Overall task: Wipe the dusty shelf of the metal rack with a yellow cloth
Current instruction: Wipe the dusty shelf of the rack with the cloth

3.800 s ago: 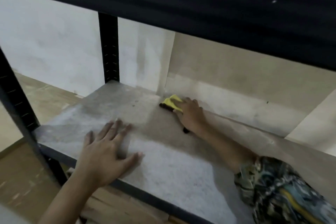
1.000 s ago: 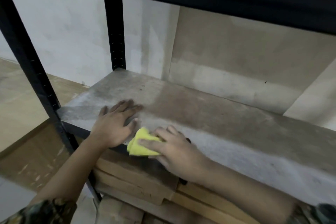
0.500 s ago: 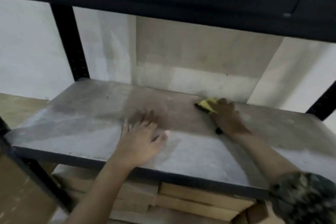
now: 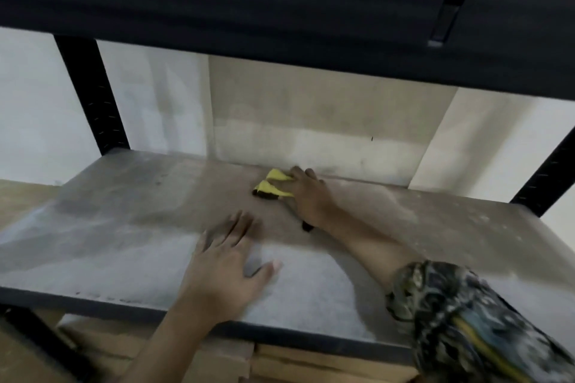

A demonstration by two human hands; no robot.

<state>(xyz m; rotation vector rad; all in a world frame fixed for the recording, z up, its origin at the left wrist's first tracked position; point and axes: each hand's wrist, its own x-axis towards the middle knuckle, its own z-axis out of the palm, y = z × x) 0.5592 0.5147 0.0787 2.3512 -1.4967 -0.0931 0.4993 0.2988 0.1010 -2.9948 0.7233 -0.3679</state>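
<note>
Board (image 4: 326, 121) behind cloth (image 4: 273, 185); boxes (image 4: 311, 364) under shelf (image 4: 109, 227).

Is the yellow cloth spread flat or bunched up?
Bunched up: the yellow cloth shows raised folds poking out from under the right hand at the grey shelf's back.

Most of the yellow cloth (image 4: 273, 186) lies hidden under the right hand (image 4: 306, 196); only its left folds show. The patterned sleeve (image 4: 460, 320) is motion-blurred and cut off at the lower right edge. The boards (image 4: 311, 364) below the shelf (image 4: 124, 227) are mostly hidden behind its near edge.
</note>
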